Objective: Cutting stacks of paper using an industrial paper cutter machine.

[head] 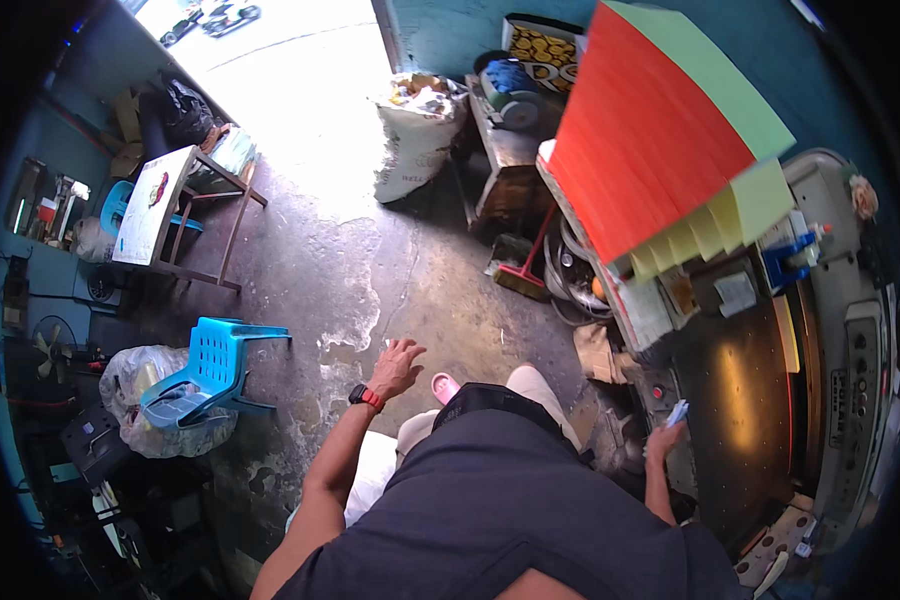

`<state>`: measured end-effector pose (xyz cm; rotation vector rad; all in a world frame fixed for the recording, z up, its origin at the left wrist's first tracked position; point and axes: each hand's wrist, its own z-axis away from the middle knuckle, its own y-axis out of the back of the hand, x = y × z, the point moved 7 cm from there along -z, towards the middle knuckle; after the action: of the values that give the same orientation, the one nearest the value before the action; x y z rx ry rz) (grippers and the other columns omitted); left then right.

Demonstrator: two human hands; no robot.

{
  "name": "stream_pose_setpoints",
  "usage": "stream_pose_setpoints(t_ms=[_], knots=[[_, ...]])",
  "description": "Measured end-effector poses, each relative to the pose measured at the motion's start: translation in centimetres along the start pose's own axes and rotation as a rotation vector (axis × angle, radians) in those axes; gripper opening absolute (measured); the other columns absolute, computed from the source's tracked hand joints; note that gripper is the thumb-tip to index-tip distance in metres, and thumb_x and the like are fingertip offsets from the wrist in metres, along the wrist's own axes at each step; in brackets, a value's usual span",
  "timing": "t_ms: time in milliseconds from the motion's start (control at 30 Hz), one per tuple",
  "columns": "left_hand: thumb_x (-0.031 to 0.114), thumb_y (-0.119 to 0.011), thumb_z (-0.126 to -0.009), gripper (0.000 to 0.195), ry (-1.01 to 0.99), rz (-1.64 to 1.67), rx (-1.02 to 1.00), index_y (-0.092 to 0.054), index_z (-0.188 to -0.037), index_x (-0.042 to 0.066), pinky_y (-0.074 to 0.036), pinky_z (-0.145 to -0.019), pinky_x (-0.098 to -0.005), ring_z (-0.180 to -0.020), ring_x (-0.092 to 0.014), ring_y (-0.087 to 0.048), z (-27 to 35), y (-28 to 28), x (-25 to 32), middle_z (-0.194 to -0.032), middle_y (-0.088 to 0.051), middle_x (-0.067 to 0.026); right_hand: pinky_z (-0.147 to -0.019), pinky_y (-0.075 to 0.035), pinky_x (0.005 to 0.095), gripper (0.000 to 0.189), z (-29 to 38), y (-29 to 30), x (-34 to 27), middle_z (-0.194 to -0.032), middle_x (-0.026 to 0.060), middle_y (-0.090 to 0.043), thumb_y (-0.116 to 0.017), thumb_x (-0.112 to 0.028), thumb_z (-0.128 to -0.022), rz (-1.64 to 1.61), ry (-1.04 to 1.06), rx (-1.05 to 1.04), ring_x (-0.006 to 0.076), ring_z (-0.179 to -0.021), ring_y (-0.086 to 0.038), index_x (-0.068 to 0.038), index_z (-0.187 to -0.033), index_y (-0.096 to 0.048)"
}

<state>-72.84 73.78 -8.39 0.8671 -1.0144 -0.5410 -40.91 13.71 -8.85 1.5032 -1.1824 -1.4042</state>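
My left hand (399, 367) is raised over the concrete floor with its fingers apart and nothing in it; a watch with a red strap (366, 397) is on that wrist. At the right, my right hand (665, 439) is closed on a small pale blue-white object (677, 414), too small to name surely. It is beside the metal bed of a large machine (742, 405), a little below a red button (658, 392). A tall stack of red and green paper sheets (645, 142) stands on the table past the machine, with yellowish sheets (682, 240) under it.
A blue plastic chair (221, 367) and a filled plastic bag (146, 442) stand at the left, with a small table (150, 202) beyond. Ahead are a full sack (420, 150), a bench grinder (514, 97) on a bench, and a red-handled broom (523, 277).
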Motion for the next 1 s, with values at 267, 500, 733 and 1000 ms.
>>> stream_pose_setpoints(t_ms=[267,500,733,1000], knots=[[0.025,-0.078,-0.079,0.05,0.115,-0.079,-0.041,-0.063,-0.125,0.015,-0.046,-0.098,-0.0462,-0.126,-0.032,-0.048,-8.2,7.9,-13.8,-0.131,-0.055,-0.0101,-0.052,-0.046,0.0267,0.015,6.1,-20.1,-38.2,-0.072,-0.001,-0.055,-0.063,-0.015,-0.092,-1.095,-0.27,-0.82,0.0096,-0.058,-0.055,-0.005,-0.103,-0.058],[0.027,-0.076,-0.082,0.051,-0.081,-0.291,0.004,-0.06,-0.127,0.008,-0.041,-0.104,-0.0436,-0.131,-0.032,-0.046,-35.4,20.0,-19.3,-0.136,-0.053,-0.0132,-0.048,-0.041,0.0231,0.016,-8.1,-32.1,-76.4,-0.075,0.0012,-0.058,-0.063,-0.02,-0.096,-1.531,-0.056,-0.986,0.0074,-0.057,-0.051,-0.005,-0.092,-0.059],[0.034,-0.061,-0.094,0.045,-0.153,-0.271,0.177,-0.061,-0.121,-0.001,-0.035,-0.112,-0.042,-0.132,-0.035,-0.046,-68.4,28.2,-31.4,-0.13,-0.058,-0.0183,-0.057,-0.046,0.0229,0.015,-20.2,-47.0,-103.6,-0.078,0.0004,-0.063,-0.069,-0.02,-0.09,-1.59,0.022,-0.95,0.0076,-0.062,-0.057,-0.007,-0.09,-0.063],[0.031,-0.065,-0.085,0.026,-0.123,-0.387,-0.267,-0.075,-0.093,0.009,-0.033,-0.097,-0.0563,-0.109,-0.024,-0.059,-77.5,23.6,-37.1,-0.101,-0.07,-0.0072,-0.063,-0.048,0.0295,0.024,-21.8,-65.2,-115.2,-0.084,0.005,-0.067,-0.065,-0.022,-0.091,-1.078,0.34,-1.093,0.0148,-0.069,-0.06,-0.001,-0.104,-0.065]])
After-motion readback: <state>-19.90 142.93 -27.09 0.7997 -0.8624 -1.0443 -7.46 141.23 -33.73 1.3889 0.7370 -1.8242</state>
